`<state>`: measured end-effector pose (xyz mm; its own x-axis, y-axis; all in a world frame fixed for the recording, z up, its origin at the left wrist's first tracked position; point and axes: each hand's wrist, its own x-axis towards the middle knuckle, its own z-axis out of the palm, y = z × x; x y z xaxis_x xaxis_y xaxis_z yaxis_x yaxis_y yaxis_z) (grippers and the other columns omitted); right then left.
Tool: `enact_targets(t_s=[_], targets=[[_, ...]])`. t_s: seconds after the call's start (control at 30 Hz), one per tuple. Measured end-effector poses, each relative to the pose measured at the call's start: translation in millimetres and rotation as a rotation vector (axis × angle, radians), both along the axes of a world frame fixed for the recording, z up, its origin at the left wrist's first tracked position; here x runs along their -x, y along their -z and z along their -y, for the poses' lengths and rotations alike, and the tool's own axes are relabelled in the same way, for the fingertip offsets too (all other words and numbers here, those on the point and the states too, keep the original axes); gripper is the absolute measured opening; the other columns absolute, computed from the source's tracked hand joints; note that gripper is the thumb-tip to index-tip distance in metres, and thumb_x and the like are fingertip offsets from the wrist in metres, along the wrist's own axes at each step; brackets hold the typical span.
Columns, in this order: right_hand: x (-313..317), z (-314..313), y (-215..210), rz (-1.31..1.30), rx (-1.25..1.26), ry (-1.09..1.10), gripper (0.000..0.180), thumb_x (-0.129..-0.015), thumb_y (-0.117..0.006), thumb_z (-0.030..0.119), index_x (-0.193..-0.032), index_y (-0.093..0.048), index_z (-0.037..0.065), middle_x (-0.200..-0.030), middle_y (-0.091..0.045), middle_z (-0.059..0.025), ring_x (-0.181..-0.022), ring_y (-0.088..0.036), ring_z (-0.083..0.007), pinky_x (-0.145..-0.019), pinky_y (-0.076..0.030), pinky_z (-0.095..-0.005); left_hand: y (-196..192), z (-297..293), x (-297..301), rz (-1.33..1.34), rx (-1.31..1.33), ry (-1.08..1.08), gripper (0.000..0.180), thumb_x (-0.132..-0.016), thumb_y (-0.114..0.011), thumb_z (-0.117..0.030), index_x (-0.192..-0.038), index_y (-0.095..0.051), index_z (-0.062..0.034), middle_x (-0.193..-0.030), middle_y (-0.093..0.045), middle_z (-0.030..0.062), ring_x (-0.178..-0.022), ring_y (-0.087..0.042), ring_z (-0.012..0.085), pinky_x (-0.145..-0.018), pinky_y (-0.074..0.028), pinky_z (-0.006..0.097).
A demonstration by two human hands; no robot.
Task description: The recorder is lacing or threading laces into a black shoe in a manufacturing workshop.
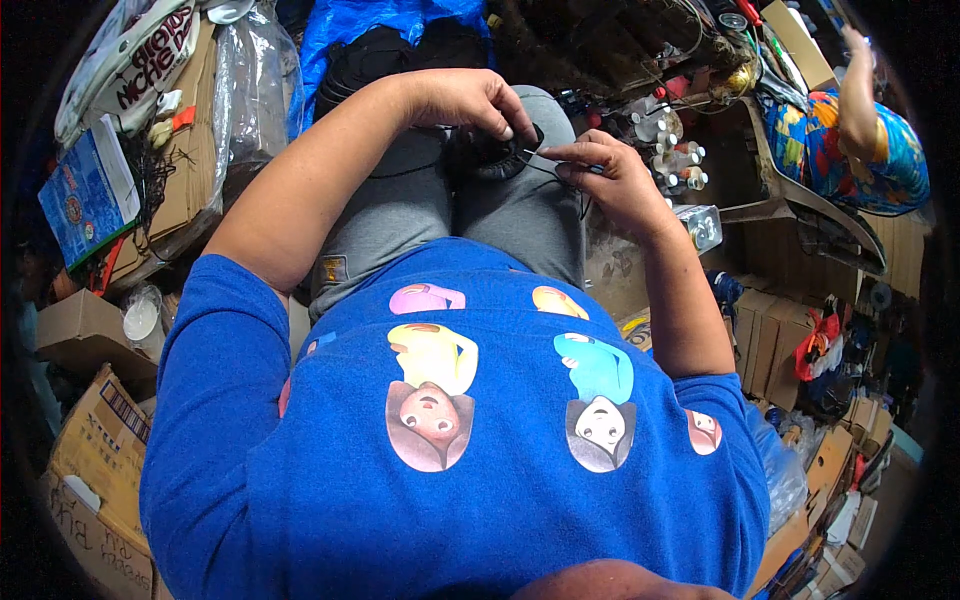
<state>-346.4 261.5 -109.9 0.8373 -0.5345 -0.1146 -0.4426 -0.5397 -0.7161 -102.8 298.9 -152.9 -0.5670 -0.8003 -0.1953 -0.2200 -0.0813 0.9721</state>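
A black, rounded item (490, 160) with a dark opening lies across my grey-trousered knees; its exact kind is hard to make out. My left hand (480, 100) is bent over its top, with thumb and fingertips closed together at its edge. Whatever may be between those fingertips is too small to see. From the right, my right hand (608, 172) pinches a thin, light-tipped, needle-like tool (540, 153) that points at the black item. A dark thread or cord runs below the right fingers toward the item.
Several clear bottles (675, 160) stand right of my knees. Another person (850, 135) in a bright patterned garment is at the upper right. Cardboard boxes (100, 450) and a blue book (90, 195) are on the left. Blue plastic sheeting (330, 30) lies ahead.
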Motion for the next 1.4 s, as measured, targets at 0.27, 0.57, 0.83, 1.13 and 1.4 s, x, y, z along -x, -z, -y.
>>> enact_targets(t_s=[0.27,0.57,0.83,1.13,1.4], targets=[[-5,-3,-3,-0.025,0.089,-0.004,0.028,-0.073,-0.063,0.003,-0.098,-0.069,0.013,-0.081,-0.057,-0.0091,-0.077,-0.059,-0.0196,-0.069,-0.047,-0.0294,-3,-1,1,-0.012,-0.006,-0.016,0.034,-0.075,-0.062,-0.010,-0.108,-0.064,-0.0011,-0.096,-0.066,0.0046,-0.086,-0.057,0.0108,-0.081,-0.043,0.025],[-6,5,1,-0.033,-0.158,0.035,0.024,-0.078,-0.061,0.004,-0.100,-0.069,0.011,-0.084,-0.056,-0.0055,-0.083,-0.057,-0.0146,-0.075,-0.045,-0.0285,-11,1,6,0.073,0.002,-0.030,0.032,-0.077,-0.063,-0.010,-0.107,-0.064,-0.0016,-0.098,-0.066,0.0070,-0.089,-0.059,0.0137,-0.085,-0.044,0.028],[6,31,41,0.085,-0.488,0.028,0.023,-0.080,-0.060,0.008,-0.102,-0.068,0.008,-0.094,-0.057,-0.0032,-0.089,-0.054,-0.0123,-0.079,-0.043,-0.0261,-4,6,7,0.052,0.112,0.027,0.032,-0.076,-0.064,-0.006,-0.107,-0.063,0.0009,-0.097,-0.066,0.0082,-0.091,-0.059,0.0148,-0.087,-0.044,0.029],[-15,-6,40,0.197,-0.101,0.170,0.014,-0.077,-0.068,0.009,-0.090,-0.070,0.008,-0.077,-0.057,-0.0005,-0.072,-0.054,-0.0084,-0.065,-0.044,-0.0254,4,-9,7,0.329,0.367,-0.265,0.037,-0.071,-0.071,-0.015,-0.106,-0.063,-0.0043,-0.100,-0.064,0.0107,-0.093,-0.059,0.0212,-0.086,-0.045,0.032],[-13,-17,19,0.136,0.122,0.079,0.022,-0.072,-0.065,0.007,-0.091,-0.070,0.016,-0.073,-0.054,-0.0073,-0.071,-0.057,-0.0256,-0.066,-0.043,-0.0359,5,-96,-58,0.815,0.595,-0.511,0.031,-0.070,-0.052,0.004,-0.100,-0.052,-0.0020,-0.097,-0.053,0.0178,-0.095,-0.054,0.0340,-0.083,-0.044,0.040]])
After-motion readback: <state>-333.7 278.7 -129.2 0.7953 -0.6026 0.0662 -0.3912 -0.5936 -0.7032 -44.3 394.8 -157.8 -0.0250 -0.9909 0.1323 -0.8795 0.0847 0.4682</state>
